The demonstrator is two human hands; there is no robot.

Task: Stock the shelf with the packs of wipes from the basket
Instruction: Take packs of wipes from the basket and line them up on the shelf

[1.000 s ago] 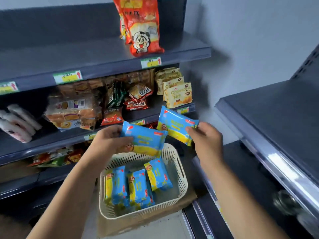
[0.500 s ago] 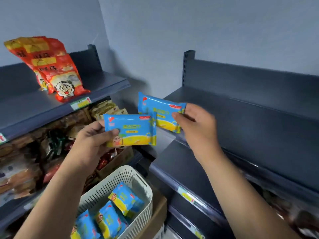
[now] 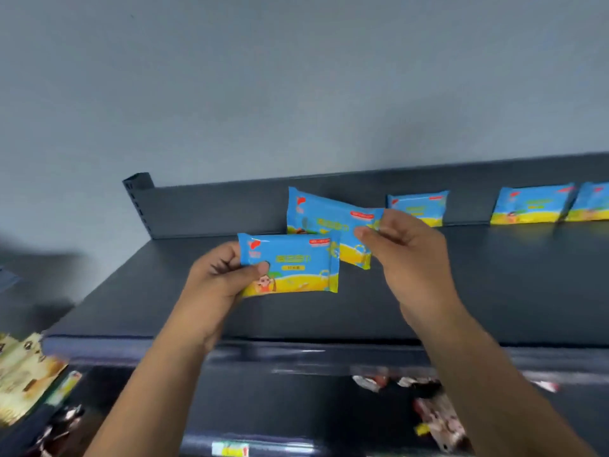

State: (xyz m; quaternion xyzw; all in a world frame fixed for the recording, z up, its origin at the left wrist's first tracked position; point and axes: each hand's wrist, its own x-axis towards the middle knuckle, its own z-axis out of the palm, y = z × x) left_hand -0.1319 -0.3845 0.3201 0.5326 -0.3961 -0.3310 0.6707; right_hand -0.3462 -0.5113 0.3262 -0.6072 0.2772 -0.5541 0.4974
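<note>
left hand: thumb on the printed face, fingers curled behind; pinches the left end of the front pack, which is held level, face to the camera, above the deck.
right hand: thumb and fingertips pinch the right end of the rear pack; pack is tilted, partly hidden behind the front one, nearer the back panel.
top shelf: dark deck. Standing pack leans on the back panel just behind the right hand; pair of packs stands side by side further right.
basket: out of view.
step (my read): both packs about to go down, probably in the bare stretch left of the row.
handling: light, soft film pouches with a glossy, likely slippery skin. They give under a pinch and aren't fragile. Floppy, so they'll likely slump unless leaned on the panel.
grip: the short end, as now, keeps the bottom edge free to land.
risk: right wrist clipping the standing pack.
</note>
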